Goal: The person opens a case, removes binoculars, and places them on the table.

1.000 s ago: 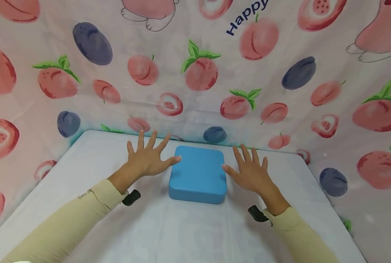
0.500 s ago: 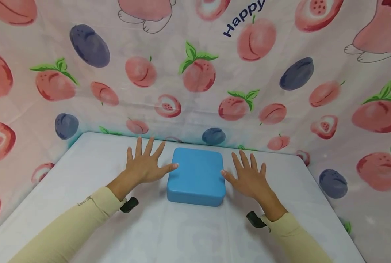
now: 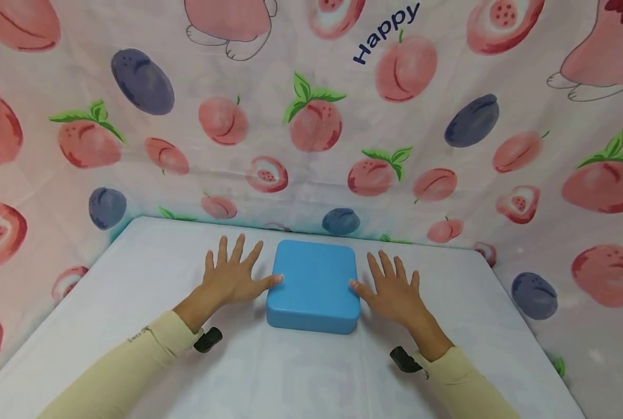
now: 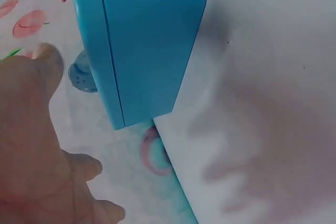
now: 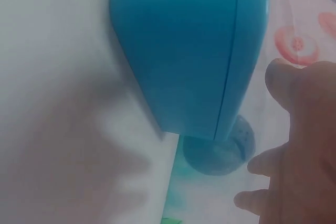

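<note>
A light blue, rounded square box (image 3: 313, 285) lies on the white table, and a thin seam runs along its side near the top in both wrist views. To its left is my left hand (image 3: 230, 279), fingers spread and straight, palm down. Its thumb tip overlaps the box's left edge in the head view. On the other side my right hand (image 3: 395, 291) is spread in the same way, its thumb tip at the box's right edge. In the left wrist view a gap shows between the thumb (image 4: 50, 66) and the box wall. Neither hand holds anything.
The white table (image 3: 301, 378) runs back to a hanging cloth (image 3: 196, 75) printed with peaches and plums, which also covers both sides. A small black device sits under each wrist: the left device (image 3: 207, 340) and the right device (image 3: 405, 359). Hand shadows fall on the tabletop.
Both hands have come down and back a little relative to the box, fingers still spread. The box stays in place on the table; the head view has tilted up slightly.
</note>
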### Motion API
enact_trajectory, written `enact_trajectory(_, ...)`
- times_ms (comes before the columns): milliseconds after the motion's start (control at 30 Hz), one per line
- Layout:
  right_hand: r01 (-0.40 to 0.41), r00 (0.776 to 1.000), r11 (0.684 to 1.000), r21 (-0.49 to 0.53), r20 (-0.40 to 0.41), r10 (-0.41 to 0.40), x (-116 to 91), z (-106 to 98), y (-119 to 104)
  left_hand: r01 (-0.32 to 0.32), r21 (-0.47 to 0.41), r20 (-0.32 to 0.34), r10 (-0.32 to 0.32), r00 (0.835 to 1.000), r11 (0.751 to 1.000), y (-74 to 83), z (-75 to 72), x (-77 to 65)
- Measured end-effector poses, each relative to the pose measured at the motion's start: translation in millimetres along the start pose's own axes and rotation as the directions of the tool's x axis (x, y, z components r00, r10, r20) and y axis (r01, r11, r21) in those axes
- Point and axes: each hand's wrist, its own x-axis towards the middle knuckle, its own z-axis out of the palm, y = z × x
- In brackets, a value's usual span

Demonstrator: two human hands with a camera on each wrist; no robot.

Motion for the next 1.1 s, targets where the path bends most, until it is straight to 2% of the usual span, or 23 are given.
enact_trajectory(167,0.001,0.999,0.997,0.073,0.044,-0.004,0,3,0,0.012,-0.024,0.05,-0.011,0.999,1.0,2.3,2.5,-0.1)
enact_trajectory(267,0.016,0.997,0.986,0.168,0.069,-0.028,1,4,1,0.009,-0.039,0.078,-0.006,0.997,0.999,3.0,2.9,1.2)
enact_trajectory(400,0.019,0.992,0.945,0.326,0.115,-0.06,2,5,0,-0.011,-0.077,0.098,0.018,0.995,0.997,3.5,2.7,3.4)
enact_trajectory(500,-0.027,0.987,0.898,0.439,0.156,-0.046,2,6,-3,-0.006,-0.183,0.127,0.03,0.991,0.983,5.3,1.4,5.2)
enact_trajectory(567,-0.075,0.985,0.856,0.512,0.174,-0.017,3,6,-5,0.027,-0.279,0.157,0.018,0.987,0.96,7.4,1.3,6.6)
enact_trajectory(633,-0.112,0.984,0.794,0.598,0.18,0.003,5,6,-7,0.081,-0.374,0.181,-0.013,0.983,0.924,10.5,1.4,8.6)
enact_trajectory(767,-0.133,0.99,0.645,0.753,0.133,0.05,9,6,-13,0.156,-0.549,0.192,-0.058,0.98,0.821,17.1,4.1,15.5)
enact_trajectory(833,-0.139,0.99,0.596,0.791,0.105,0.092,12,5,-16,0.175,-0.607,0.189,-0.073,0.979,0.775,19.9,5.5,19.8)
enact_trajectory(900,-0.161,0.984,0.578,0.8,0.088,0.153,16,4,-18,0.196,-0.635,0.187,-0.097,0.977,0.747,22.3,5.8,23.1)
enact_trajectory(967,-0.194,0.975,0.566,0.801,0.094,0.202,19,3,-21,0.216,-0.642,0.182,-0.127,0.975,0.736,23.6,6.5,26.1)
enact_trajectory(1067,-0.251,0.959,0.562,0.788,0.123,0.256,23,0,-23,0.244,-0.642,0.183,-0.163,0.969,0.727,25.1,6.5,28.9)
enact_trajectory(1100,-0.268,0.954,0.566,0.779,0.134,0.267,25,-2,-23,0.257,-0.649,0.188,-0.176,0.966,0.716,25.7,6.4,29.8)
